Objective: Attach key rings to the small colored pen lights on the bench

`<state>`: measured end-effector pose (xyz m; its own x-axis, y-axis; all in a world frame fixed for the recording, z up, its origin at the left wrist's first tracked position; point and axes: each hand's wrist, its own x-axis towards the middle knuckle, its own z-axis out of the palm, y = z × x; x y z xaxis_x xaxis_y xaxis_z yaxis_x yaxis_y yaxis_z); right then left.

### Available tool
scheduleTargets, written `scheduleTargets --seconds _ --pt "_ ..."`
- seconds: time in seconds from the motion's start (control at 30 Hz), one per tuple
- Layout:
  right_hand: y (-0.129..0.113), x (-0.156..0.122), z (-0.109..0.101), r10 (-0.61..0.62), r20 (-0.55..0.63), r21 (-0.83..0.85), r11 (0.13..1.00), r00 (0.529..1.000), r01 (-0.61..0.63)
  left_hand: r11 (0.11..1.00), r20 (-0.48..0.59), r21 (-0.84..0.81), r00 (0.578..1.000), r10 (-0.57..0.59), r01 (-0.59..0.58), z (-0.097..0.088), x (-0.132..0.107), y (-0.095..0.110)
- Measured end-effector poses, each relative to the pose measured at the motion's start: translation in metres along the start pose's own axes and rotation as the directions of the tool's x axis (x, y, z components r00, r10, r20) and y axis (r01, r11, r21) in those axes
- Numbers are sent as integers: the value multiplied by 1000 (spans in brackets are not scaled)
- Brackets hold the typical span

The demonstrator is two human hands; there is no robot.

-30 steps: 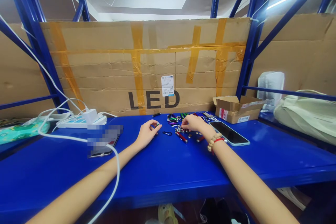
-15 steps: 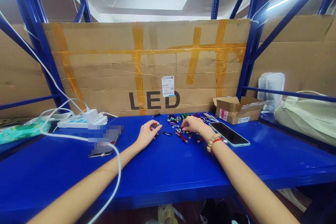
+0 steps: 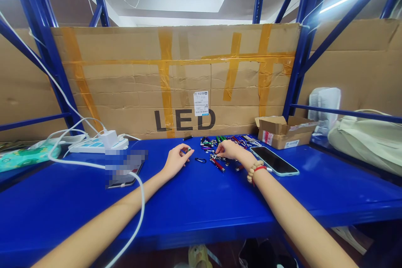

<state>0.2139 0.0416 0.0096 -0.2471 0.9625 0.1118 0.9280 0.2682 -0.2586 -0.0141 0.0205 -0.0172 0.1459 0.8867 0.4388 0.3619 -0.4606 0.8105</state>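
Note:
My left hand [image 3: 176, 162] is closed in a pinch above the blue shelf, left of a pile of small parts. A bit of a small dark green thing [image 3: 189, 149] shows at its fingertips; the rest is hidden by the fingers. My right hand [image 3: 231, 150], with a bead bracelet and a red cord at the wrist, reaches into the pile with fingers pinched together. What they grip, if anything, is too small to make out. Between the hands lies a dark carabiner clip [image 3: 200, 160]. A red metal tube with a clip [image 3: 217, 165] lies just below my right fingertips.
A phone [image 3: 275, 161] lies right of the pile, before an open small carton [image 3: 286, 131]. Behind stands a large cardboard sheet [image 3: 138, 92] marked LED. At left are a power strip [image 3: 84, 146], another phone [image 3: 125, 179] and a white cable [image 3: 143, 205] crossing my left forearm.
My right hand has shifted very slightly left at the pile, fingertips still among the small parts. My left hand stays in place.

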Motion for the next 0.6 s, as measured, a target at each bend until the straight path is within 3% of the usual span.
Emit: scheduleTargets --seconds 0.6 --pt "-5 -1 2 9 -16 132 991 1000 -7 1000 3 20 1000 -6 6 -1 0 0"
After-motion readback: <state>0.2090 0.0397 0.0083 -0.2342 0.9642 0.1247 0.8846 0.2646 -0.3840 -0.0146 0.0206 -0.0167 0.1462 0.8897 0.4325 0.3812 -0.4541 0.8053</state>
